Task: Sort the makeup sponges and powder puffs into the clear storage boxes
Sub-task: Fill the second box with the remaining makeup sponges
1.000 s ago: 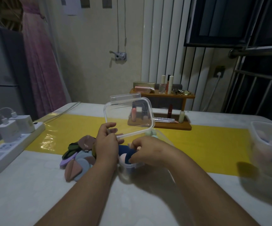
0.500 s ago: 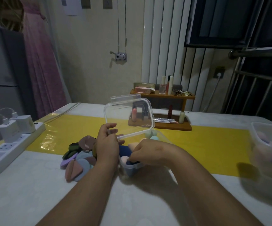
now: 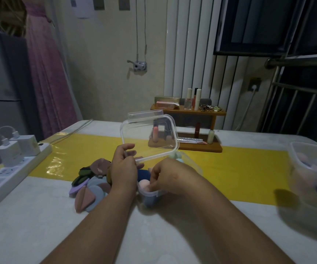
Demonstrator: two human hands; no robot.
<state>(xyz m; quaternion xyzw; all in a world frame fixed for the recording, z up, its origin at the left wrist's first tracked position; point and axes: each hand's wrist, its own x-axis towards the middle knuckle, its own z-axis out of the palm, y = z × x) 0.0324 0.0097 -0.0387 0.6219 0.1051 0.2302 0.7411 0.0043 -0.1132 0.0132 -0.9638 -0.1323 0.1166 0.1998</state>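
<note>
The clear box stands on the table before the person, stuffed with dark blue, pale green and pink sponges; the right hand curls its fingers round the pink sponge at the near rim. The left hand pinches the near edge of the clear lid, tilted up over the box, with flat mauve, green, lilac and grey-blue puffs heaped just left. Print on the wall paper is too blurred to read.

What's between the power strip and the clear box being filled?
The loose pile of powder puffs, then the left hand gripping the lid beside the clear box; head view shows it.
</note>
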